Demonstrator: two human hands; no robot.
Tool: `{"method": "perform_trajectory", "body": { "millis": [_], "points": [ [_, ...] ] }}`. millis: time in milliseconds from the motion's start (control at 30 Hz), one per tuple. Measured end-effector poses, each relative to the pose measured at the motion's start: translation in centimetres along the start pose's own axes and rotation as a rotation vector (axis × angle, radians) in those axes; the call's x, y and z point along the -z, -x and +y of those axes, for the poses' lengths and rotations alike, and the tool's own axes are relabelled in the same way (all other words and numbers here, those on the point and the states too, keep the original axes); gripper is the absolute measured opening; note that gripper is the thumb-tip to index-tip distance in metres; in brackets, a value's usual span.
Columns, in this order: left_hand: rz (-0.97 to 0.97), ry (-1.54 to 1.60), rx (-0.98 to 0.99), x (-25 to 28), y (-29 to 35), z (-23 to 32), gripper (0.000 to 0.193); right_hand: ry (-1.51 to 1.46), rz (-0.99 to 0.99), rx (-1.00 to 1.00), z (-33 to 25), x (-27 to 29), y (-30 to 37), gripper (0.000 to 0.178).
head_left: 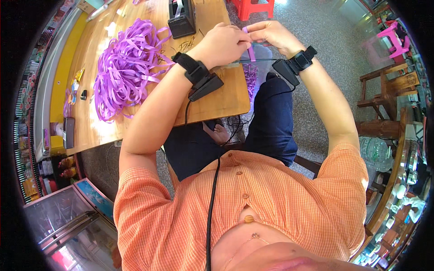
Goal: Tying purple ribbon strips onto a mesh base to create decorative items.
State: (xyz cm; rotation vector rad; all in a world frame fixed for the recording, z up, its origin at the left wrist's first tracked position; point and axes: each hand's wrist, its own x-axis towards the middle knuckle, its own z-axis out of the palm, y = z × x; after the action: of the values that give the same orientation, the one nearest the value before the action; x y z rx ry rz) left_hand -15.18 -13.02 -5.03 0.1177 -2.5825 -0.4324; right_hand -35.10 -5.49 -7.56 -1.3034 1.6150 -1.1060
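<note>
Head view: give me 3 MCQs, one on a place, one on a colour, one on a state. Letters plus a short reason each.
1. Where does the big ribbon pile lie?
A. On the wooden table, to the person's left
B. On the floor
C. On the red stool

2. What colour is the ribbon strip between the hands?
A. Green
B. Purple
C. White

3. What state are the hands in?
A. Both flat on the table
B. Left hand and right hand both pinch the strip, raised over the table's edge
C. One hand hangs at the side

Answers:
1 A: the pile spreads over the tabletop, left of the black tape dispenser.
2 B: the strip matches the purple pile.
3 B: the fingertips of both hands meet on the strip, each in a closed grip.
</note>
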Motion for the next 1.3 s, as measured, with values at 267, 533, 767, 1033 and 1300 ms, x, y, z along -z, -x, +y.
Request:
{"method": "perform_trajectory", "body": {
  "millis": [267, 533, 767, 1033, 1300],
  "points": [
    [-0.111, -0.198, 0.086, -1.5, -0.1, -1.0, 0.023, -0.158, -0.064, -0.098, 3.2, -0.1, 4.8, 0.045],
    [-0.112, -0.171, 0.069, -1.2, -0.3, -1.0, 0.023, -0.425, -0.039, 0.029, 3.9, -5.1, 7.9, 0.022],
    [-0.113, -0.177, 0.074, -0.9, -0.2, -0.8, 0.023, -0.378, 0.002, -0.067, 2.4, -6.2, 9.1, 0.025],
    [-0.088, -0.116, 0.049, -0.6, -0.5, -0.1, 0.022, -0.360, 0.094, -0.087, 3.4, -6.9, 8.7, 0.022],
    [-0.110, -0.047, 0.102, 0.1, -0.3, 0.1, 0.027, -0.462, 0.089, -0.070, 1.8, -6.9, 10.6, 0.020]
  ]
}}
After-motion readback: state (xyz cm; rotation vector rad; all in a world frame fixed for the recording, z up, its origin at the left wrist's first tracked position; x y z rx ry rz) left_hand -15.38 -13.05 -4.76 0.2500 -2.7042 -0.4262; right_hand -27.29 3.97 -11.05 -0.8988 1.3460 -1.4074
